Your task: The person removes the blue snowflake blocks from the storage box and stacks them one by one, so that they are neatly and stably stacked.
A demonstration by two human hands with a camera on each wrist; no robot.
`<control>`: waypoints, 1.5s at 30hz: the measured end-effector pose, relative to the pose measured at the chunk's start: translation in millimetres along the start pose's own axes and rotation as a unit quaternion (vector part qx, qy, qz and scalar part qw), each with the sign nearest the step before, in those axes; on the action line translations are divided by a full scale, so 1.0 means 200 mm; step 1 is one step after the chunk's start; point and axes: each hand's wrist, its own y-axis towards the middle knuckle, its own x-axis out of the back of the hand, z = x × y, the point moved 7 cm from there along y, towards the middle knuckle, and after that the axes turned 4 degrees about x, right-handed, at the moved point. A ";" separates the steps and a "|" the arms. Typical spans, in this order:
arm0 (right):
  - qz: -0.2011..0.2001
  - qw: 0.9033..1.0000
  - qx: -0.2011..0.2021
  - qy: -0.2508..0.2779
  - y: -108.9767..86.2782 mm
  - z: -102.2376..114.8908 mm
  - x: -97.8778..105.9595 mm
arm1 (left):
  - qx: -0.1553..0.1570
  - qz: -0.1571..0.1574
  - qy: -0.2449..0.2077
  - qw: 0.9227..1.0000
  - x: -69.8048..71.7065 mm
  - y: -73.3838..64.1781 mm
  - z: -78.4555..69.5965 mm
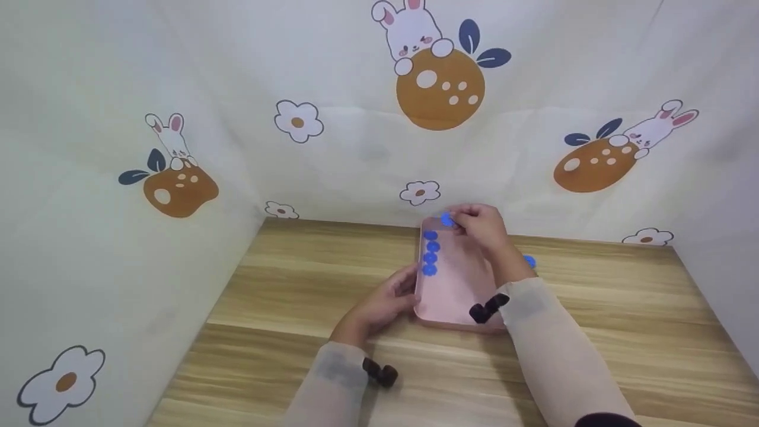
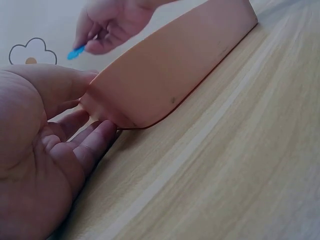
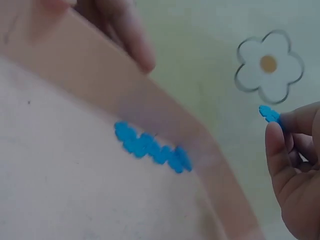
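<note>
The right hand point(image 1: 483, 228) pinches a blue scalloped piece point(image 1: 447, 219) between thumb and fingertips, holding it up near the far end of a pink tray point(image 1: 453, 296). The left hand point(image 1: 382, 302) grips the tray's left wall, near its closer corner, with thumb and fingers curled around it. Between the two hands, a row of blue pieces point(image 1: 430, 258) lies inside the tray along that same wall, apart from the pinched one. Another blue piece point(image 1: 529, 261) lies on the table point(image 1: 284, 284), just beyond the right wrist.
</note>
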 end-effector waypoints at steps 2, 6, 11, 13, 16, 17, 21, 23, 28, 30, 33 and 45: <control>-0.001 1.000 -0.009 0.018 -0.05 0.02 0.03 | 0.001 -0.001 -0.001 1.000 0.00 0.00 0.00; -0.002 0.999 -0.017 0.032 -0.13 0.01 0.09 | -0.002 0.001 -0.008 1.000 0.00 0.00 0.00; -0.010 0.997 -0.015 0.070 -0.23 -0.04 0.22 | -0.006 0.006 -0.015 1.000 -0.01 0.01 0.00; -0.017 0.996 -0.011 0.084 -0.26 -0.07 0.28 | -0.004 0.005 -0.012 1.000 -0.01 0.01 0.00; -0.032 0.995 -0.014 0.097 -0.30 -0.11 0.38 | 0.001 0.004 -0.014 1.000 -0.01 0.01 0.00; -0.037 0.995 -0.015 0.097 -0.31 -0.12 0.41 | 0.002 0.004 -0.014 1.000 -0.01 0.01 0.00; -0.052 0.995 -0.032 0.079 -0.34 -0.19 0.53 | 0.007 0.000 -0.011 1.000 -0.01 0.00 0.00; -0.056 0.996 -0.047 0.058 -0.35 -0.23 0.59 | 0.010 -0.002 -0.007 1.000 -0.01 0.00 0.00; -0.060 0.994 -0.084 0.032 -0.36 -0.32 0.67 | 0.013 -0.002 -0.008 1.000 -0.01 0.00 0.00; -0.060 0.993 -0.091 0.039 -0.35 -0.36 0.69 | 0.013 -0.001 -0.010 1.000 -0.01 0.00 0.00; -0.064 0.992 -0.097 0.049 -0.35 -0.40 0.71 | 0.013 -0.002 -0.010 1.000 -0.01 0.00 0.00; -0.068 0.992 -0.106 0.022 -0.34 -0.57 0.74 | -0.016 0.013 -0.012 1.000 -0.02 0.01 -0.01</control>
